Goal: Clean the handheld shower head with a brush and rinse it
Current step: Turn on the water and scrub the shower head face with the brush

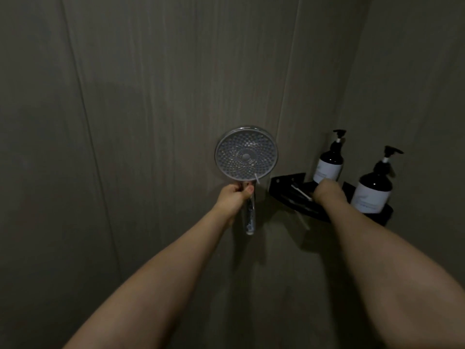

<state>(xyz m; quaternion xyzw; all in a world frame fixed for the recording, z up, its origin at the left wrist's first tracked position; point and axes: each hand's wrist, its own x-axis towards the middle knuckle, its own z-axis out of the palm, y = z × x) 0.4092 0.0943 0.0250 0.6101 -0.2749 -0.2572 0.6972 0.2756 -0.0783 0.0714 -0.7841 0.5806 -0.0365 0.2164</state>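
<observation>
My left hand (232, 196) grips the chrome handle of the handheld shower head (246, 153), holding it upright with its round nozzle face turned toward me. My right hand (328, 191) reaches into the black corner shelf (289, 192), knuckles toward me and fingers curled. A thin white stick-like thing (300, 192), possibly the brush handle, lies on the shelf just left of that hand and meets its fingers. Whether the fingers hold it is hidden.
Two dark pump bottles with white labels stand on the shelf, one at the back (329, 162) and one at the right (373, 187). Grey-brown tiled walls meet in a corner behind the shelf. The light is dim.
</observation>
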